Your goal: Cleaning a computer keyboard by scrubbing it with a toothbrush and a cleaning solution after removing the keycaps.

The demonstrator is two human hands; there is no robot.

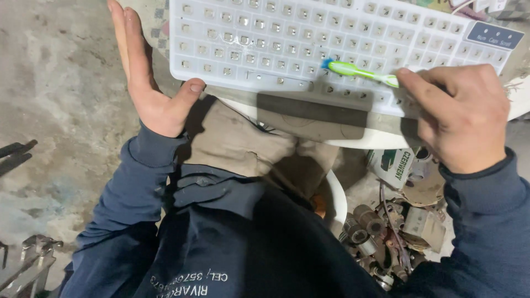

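Note:
A white keyboard frame [309, 33] with its keycaps off lies across my lap, tilted slightly. My left hand [149, 83] steadies its left edge, thumb pressed against the lower corner and fingers flat along the side. My right hand [458, 113] grips a green toothbrush [359, 70] whose blue-bristled head rests on the key sockets near the frame's lower middle. I wear a dark blue jacket and tan trousers.
A white bucket rim [338, 198] shows under my legs. Scrap metal parts and a crumpled package [395, 226] are piled at lower right. Concrete floor [61, 94] spreads to the left, with metal tools [27, 259] at the lower left corner.

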